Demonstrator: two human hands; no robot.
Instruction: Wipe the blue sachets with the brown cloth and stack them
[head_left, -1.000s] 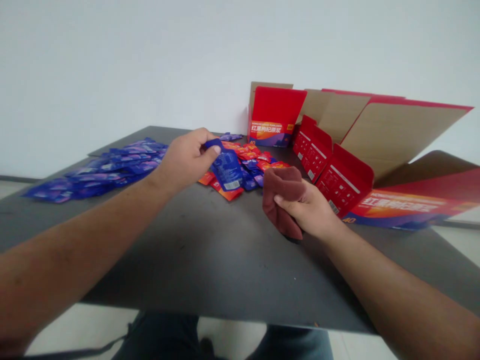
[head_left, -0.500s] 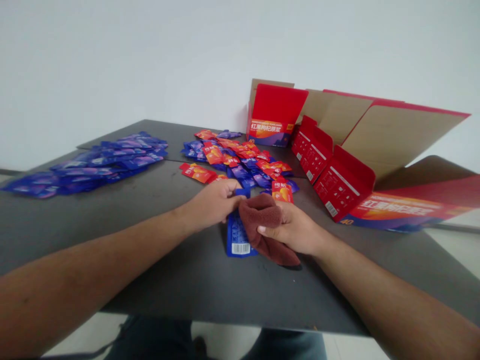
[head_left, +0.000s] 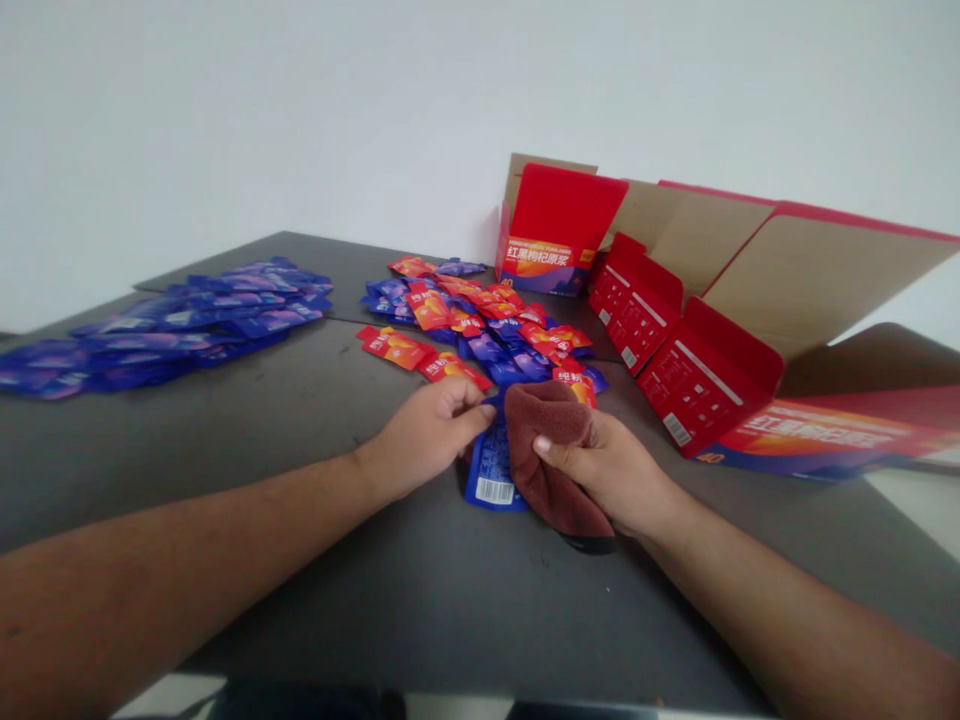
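Observation:
A blue foil pouch [head_left: 491, 465] with a white barcode label hangs just above or rests on the dark table; its right side is covered by a brown cloth. My left hand [head_left: 431, 430] is closed, thumb and fingers pinching the pouch's upper left edge. My right hand [head_left: 604, 455] is wrapped round the folded brown cloth [head_left: 551, 430], which lies against the pouch. Two red and orange pouches [head_left: 397, 347] lie just beyond my left hand. Behind both hands is a mixed heap of blue and red pouches [head_left: 487, 320].
A long pile of blue pouches [head_left: 202, 315] covers the table's left side. On the right stand several open red cardboard boxes [head_left: 709, 375] with raised flaps, one farther back [head_left: 547, 265] near the white wall. The dark table [head_left: 337, 580] has its front edge below my forearms.
My hands, the cloth and the pouch have shifted slightly right in the view. A second red pouch, partly hidden before, now shows beyond my left hand.

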